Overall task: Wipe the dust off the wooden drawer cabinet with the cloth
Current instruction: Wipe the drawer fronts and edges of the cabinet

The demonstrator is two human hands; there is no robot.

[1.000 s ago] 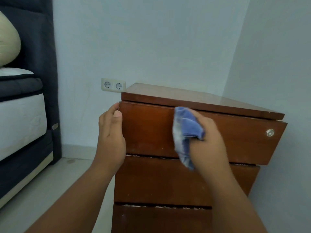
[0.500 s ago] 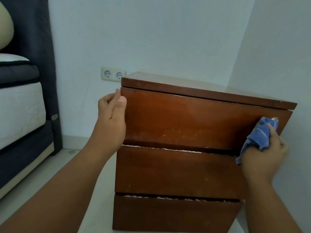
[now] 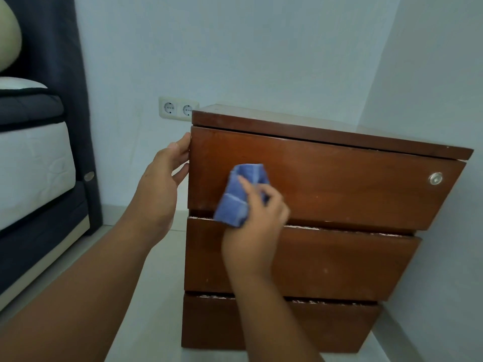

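Wiping: right grip (image 3: 258, 220) clenched on blue cloth (image 3: 239, 198), top drawer front (image 3: 339, 184), near left edge.
Left grip (image 3: 162, 176): released, fingertips on that edge.
Room: bare wood rightward to lock (image 3: 435, 178).

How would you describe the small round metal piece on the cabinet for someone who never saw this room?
Find the brown wooden drawer cabinet in the room's corner, right of the bed. On its top drawer front, look near the right end for the round metal piece. It is the only shiny silver part; the two lower fronts are bare wood.
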